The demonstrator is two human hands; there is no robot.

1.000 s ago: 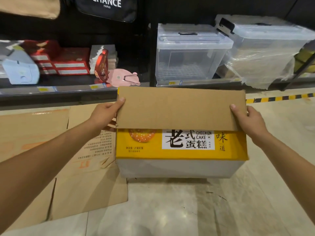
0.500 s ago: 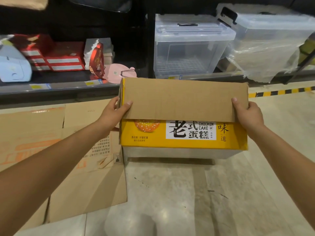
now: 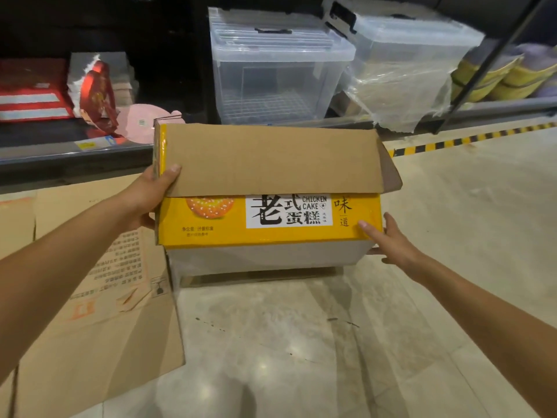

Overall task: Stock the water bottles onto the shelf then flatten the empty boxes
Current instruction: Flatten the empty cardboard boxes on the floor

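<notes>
My left hand [image 3: 147, 196] grips the left edge of the yellow box [image 3: 268, 218], and my right hand [image 3: 388, 241], open, touches its lower right corner.

Both bare forearms reach forward. The left hand [image 3: 147, 196] grips with thumb on top. The right hand [image 3: 388, 239] lies open, fingers extended.

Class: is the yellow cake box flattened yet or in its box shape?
In its box shape: the yellow cake box shows a full front face, with one brown flap folded over.
</notes>
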